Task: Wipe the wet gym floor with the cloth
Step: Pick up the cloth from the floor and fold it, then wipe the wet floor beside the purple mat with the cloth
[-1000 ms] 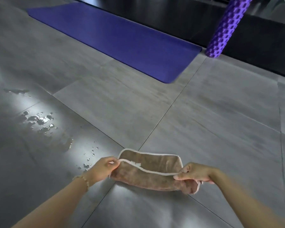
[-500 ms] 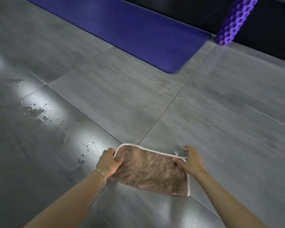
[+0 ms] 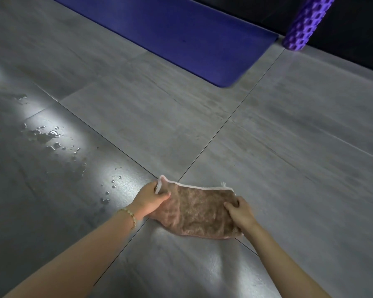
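Observation:
A brown cloth with a pale trimmed edge lies on the grey tiled floor, near where the tile joints cross. My left hand grips its left end, lifting that corner a little. My right hand holds the right edge with curled fingers. Water drops and small puddles glisten on the tile to the left, with a few drops close to my left hand.
A purple exercise mat lies flat at the back. A purple foam roller stands at the back right against a dark wall. A beaded bracelet circles my left wrist.
The cloth went from held up and folded to lying on the floor. Both hands now grip its ends again, and the left corner is raised and bunched.

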